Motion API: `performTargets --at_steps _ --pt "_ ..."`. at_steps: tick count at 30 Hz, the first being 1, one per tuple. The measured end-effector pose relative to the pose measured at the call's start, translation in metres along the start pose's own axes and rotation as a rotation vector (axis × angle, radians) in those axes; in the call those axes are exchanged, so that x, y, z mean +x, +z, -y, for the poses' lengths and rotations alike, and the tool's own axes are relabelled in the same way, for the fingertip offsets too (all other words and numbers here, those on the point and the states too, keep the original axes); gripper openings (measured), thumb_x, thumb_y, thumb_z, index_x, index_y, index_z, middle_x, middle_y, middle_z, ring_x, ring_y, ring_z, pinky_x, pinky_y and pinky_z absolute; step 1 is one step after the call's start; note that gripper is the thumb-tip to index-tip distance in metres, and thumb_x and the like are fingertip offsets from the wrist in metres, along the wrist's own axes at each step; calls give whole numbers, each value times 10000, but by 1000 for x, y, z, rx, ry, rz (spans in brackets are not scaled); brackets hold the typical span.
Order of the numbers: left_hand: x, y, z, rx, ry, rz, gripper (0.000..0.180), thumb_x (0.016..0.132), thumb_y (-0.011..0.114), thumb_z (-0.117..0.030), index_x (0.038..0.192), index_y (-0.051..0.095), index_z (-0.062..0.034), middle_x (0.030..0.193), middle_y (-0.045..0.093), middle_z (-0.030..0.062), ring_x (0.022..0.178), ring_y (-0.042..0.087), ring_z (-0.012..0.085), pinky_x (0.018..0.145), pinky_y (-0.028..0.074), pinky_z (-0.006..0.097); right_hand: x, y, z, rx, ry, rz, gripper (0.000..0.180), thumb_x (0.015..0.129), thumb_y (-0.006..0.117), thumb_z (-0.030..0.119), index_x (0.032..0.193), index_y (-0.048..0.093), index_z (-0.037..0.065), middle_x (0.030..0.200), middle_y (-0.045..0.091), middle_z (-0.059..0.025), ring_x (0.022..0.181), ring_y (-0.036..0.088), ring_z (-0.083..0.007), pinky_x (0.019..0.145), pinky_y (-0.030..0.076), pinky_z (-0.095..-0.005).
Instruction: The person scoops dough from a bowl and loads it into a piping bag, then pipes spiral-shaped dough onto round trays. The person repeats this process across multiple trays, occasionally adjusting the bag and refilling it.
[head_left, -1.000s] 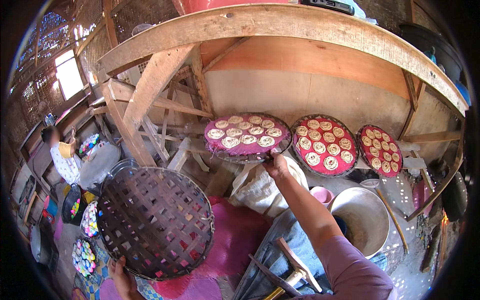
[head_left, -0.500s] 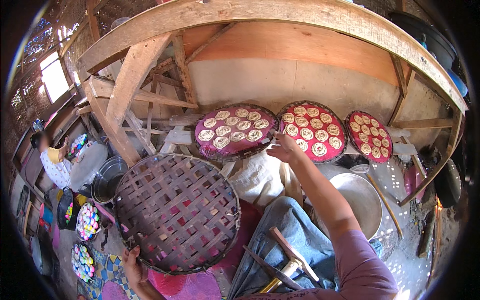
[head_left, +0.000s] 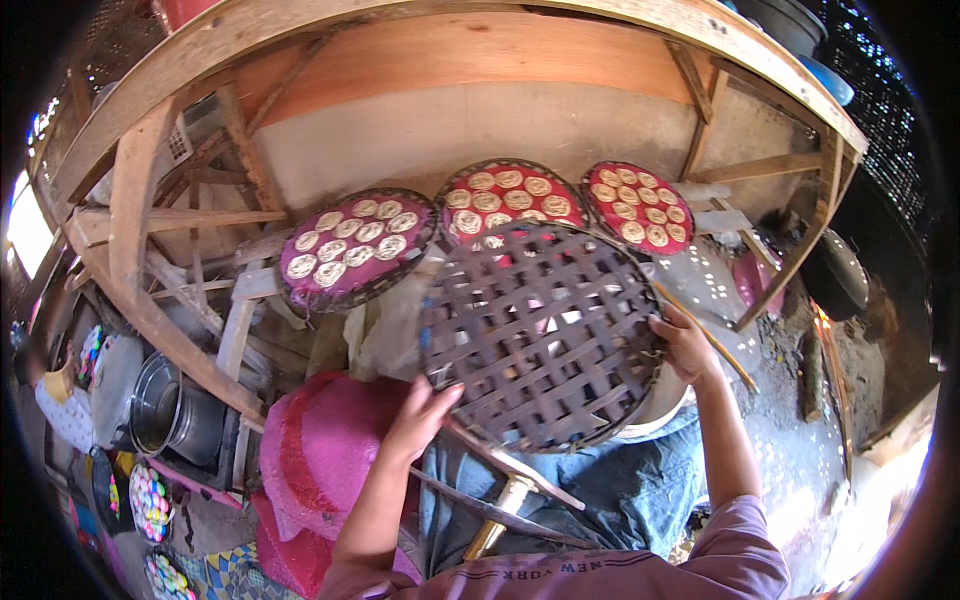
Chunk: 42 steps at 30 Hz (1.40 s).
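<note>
Both my hands hold a round, dark woven bamboo tray (head_left: 540,330) in front of me, over my lap. My left hand (head_left: 422,418) is closed on its lower left rim. On the right rim sits my right hand (head_left: 686,345), also closed. Gaps show between the strips, and nothing lies on the side facing me. Behind it, the tray partly hides a red-lined tray (head_left: 567,190) of pale coiled dough rounds. A purple-lined tray (head_left: 415,250) with similar rounds stands to its left, and a smaller red-lined tray (head_left: 680,232) to its right.
A wooden tool with a brass-coloured tube (head_left: 485,540) rests against my lap. Pink cloth (head_left: 330,440) lies at left, and a pale basin (head_left: 660,400) is mostly hidden. A wooden frame (head_left: 140,190) arches overhead. A person (head_left: 65,410) sits far left, near dark pots (head_left: 195,425).
The woven tray has moved from my left to the middle. My right hand has left the purple-lined tray and grips the woven tray's right rim. The view has shifted rightward.
</note>
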<state>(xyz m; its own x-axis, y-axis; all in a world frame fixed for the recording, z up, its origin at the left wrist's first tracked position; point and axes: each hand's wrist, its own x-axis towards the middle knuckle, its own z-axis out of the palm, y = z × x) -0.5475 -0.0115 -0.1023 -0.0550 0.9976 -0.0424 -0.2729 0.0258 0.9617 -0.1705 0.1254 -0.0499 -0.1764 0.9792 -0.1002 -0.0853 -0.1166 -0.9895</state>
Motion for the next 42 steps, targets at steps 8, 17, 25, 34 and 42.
performTargets --at_steps 8,17,25,34,42 --pt "74 91 26 1297 130 268 706 891 521 -592 1089 550 85 1063 623 284 944 628 410 864 497 443 -32 -155 -85 -764 25 -412 319 910 582 208 1135 622 -16 1058 660 -131 999 598 -222 887 447 -360" --pt "1 17 11 1035 366 -204 579 926 558 -447 1316 495 -24 1199 593 230 1085 589 377 934 465 414 -27 -168 -126 -367 105 -365 692 939 571 413 1459 337 19 1445 428 -145 1241 484 -240 1027 371 -364" --pt "-199 -221 58 1260 -257 -1056 499 838 675 -329 1201 584 1 1157 617 247 1116 564 412 964 449 442 -23 -200 -133 -284 -228 -692 760 950 432 554 1494 260 51 1499 340 -191 1336 404 -361 1099 299 -516" --pt "-193 -226 85 1320 -164 -1105 344 799 701 -367 977 698 -72 938 676 173 904 628 378 845 482 472 -10 -223 -163 304 -221 -1043 538 950 506 290 1385 415 -14 1426 437 -186 1279 465 -324 1084 360 -431" --pt "-135 -203 91 1500 -582 -990 405 760 722 -414 999 684 -90 1065 643 83 1095 561 344 899 402 532 -1 -301 -238 -136 -186 -839 613 857 655 363 1302 507 -32 1318 491 -131 1223 443 -230 1017 348 -353"
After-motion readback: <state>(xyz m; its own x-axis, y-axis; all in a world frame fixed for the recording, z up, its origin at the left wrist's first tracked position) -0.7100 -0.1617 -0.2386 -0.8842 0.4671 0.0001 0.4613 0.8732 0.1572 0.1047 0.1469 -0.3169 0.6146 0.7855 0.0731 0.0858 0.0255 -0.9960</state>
